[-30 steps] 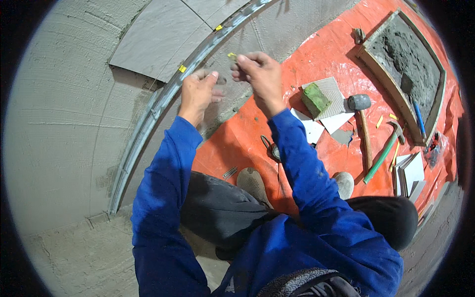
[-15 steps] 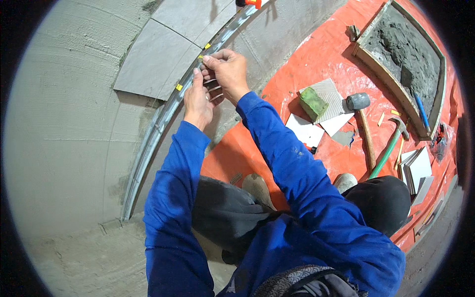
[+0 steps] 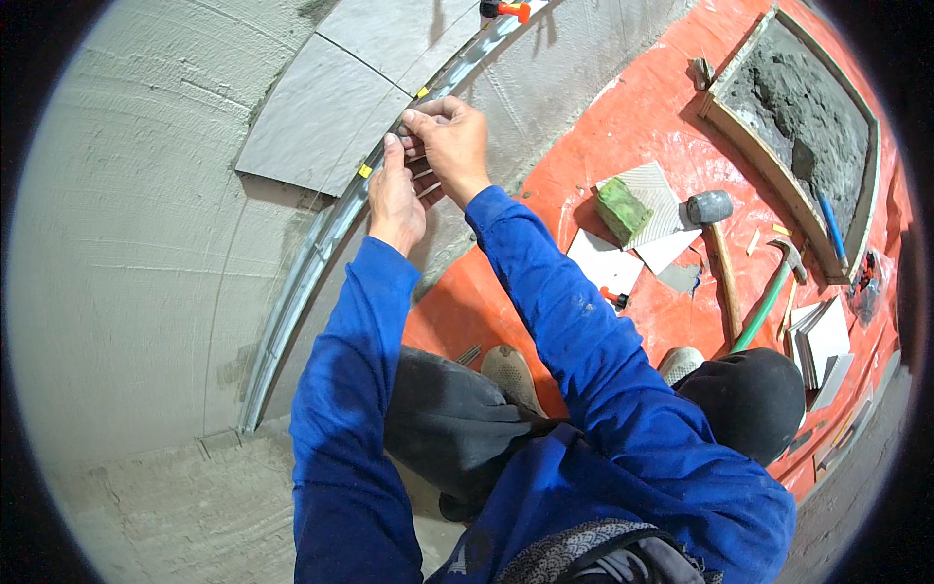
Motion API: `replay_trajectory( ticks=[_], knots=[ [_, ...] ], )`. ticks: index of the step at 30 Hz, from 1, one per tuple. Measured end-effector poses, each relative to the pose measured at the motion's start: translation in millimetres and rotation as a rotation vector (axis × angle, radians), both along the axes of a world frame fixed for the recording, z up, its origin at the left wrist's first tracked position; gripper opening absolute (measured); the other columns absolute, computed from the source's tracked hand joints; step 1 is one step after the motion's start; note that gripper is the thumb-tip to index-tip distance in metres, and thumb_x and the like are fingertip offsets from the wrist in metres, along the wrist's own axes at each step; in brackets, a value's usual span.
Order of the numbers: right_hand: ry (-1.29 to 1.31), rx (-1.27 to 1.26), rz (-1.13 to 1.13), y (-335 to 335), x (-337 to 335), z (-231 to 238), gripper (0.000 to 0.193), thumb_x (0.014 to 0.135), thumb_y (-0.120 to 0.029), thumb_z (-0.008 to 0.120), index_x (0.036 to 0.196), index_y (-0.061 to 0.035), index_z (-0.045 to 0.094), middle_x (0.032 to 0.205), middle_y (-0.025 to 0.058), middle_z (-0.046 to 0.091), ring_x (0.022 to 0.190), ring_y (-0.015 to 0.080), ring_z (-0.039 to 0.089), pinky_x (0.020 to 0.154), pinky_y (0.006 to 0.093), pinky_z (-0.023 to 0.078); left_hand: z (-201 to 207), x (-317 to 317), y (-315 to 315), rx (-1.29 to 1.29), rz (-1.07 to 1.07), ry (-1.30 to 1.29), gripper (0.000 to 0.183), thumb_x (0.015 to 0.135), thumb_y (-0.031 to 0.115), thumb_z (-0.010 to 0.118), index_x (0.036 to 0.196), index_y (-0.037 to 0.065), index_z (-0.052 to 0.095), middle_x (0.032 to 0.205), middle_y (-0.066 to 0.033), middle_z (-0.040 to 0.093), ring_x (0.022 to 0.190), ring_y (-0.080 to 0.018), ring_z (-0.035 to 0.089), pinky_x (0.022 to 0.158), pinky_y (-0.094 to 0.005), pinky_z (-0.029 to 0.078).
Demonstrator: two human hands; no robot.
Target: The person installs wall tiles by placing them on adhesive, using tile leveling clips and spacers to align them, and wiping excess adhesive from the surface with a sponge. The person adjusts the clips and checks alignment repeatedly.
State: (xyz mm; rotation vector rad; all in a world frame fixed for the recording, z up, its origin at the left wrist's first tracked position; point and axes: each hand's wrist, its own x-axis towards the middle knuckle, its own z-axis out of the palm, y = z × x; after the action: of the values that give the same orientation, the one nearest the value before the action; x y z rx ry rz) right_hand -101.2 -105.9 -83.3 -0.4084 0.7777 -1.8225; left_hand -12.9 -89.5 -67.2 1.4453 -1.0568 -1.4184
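My right hand [image 3: 449, 144] is closed in a pinch at the lower edge of a grey wall tile [image 3: 321, 122], against a curved metal rail [image 3: 302, 277]. Whatever its fingertips hold is covered by the fingers. Just below it, my left hand [image 3: 397, 200] has its thumb raised toward the rail and its fingers loosely bent and apart, partly behind the right hand. Nothing shows in the left hand. A yellow wedge [image 3: 365, 171] sits at the rail beside the left thumb. Another yellow wedge [image 3: 422, 92] is at the joint between two tiles, just above the right hand.
An orange-red clip [image 3: 506, 10] is at the top tile edge. On the red sheet [image 3: 486, 302] lie a green sponge [image 3: 623, 211], white tile pieces [image 3: 603, 261], a rubber mallet [image 3: 710, 206], a green-handled hammer [image 3: 764, 307] and stacked tiles [image 3: 819, 336]. A mortar trough [image 3: 754, 146] stands far right.
The whole view has shifted slightly, so the wall and tools appear farther right. My hands stay at the tile edge. A yellow wedge visible at the right fingertips before is now hidden.
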Motion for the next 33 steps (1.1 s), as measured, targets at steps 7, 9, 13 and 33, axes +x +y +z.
replay_trajectory(
  ticks=[7, 9, 13, 33],
  knots=[
    [0.182, 0.018, -0.049, -5.8, 2.2, -11.0, 0.014, 0.078, -0.002, 0.074, 0.085, 0.0043, 0.064, 0.067, 0.0076, 0.067, 0.055, 0.0115, 0.061, 0.049, 0.0284, 0.048, 3.9, -2.6, 1.8, -0.001, -0.004, 0.017, 0.048, 0.102, 0.052, 0.039, 0.115, 0.011, 0.06, 0.102, -0.0066, 0.066, 0.086, -0.0219, 0.065, 0.074, -0.0417, 0.052],
    [0.161, -0.006, -0.076, -7.6, 4.3, -11.7, 0.015, 0.078, -0.003, 0.074, 0.087, 0.0047, 0.065, 0.067, 0.0075, 0.067, 0.056, 0.0119, 0.062, 0.05, 0.0287, 0.049, 3.7, -2.9, 1.8, -0.002, -0.008, 0.028, 0.047, 0.102, 0.051, 0.04, 0.117, 0.011, 0.06, 0.105, -0.0068, 0.066, 0.087, -0.0222, 0.065, 0.074, -0.0421, 0.052],
    [0.137, 0.03, -0.058, -3.6, 2.4, -12.6, 0.015, 0.08, -0.005, 0.073, 0.089, 0.0048, 0.066, 0.067, 0.0068, 0.067, 0.058, 0.0114, 0.063, 0.051, 0.0277, 0.049, 3.9, -0.9, 3.6, 0.032, -0.046, -0.001, 0.042, 0.101, 0.051, 0.042, 0.119, 0.015, 0.058, 0.106, -0.003, 0.063, 0.09, -0.0206, 0.061, 0.078, -0.0419, 0.049],
    [0.788, -0.122, -0.122, 56.3, -45.7, -37.8, 0.02, 0.079, -0.003, 0.072, 0.099, 0.0004, 0.069, 0.084, 0.0101, 0.07, 0.075, 0.0208, 0.067, 0.068, 0.0316, 0.053, 2.8, -3.6, 16.5, -0.187, -0.171, -0.174, 0.03, 0.094, 0.018, 0.066, 0.118, 0.002, 0.061, 0.093, -0.0058, 0.069, 0.07, -0.0127, 0.065, 0.059, -0.0231, 0.051]
  ],
)
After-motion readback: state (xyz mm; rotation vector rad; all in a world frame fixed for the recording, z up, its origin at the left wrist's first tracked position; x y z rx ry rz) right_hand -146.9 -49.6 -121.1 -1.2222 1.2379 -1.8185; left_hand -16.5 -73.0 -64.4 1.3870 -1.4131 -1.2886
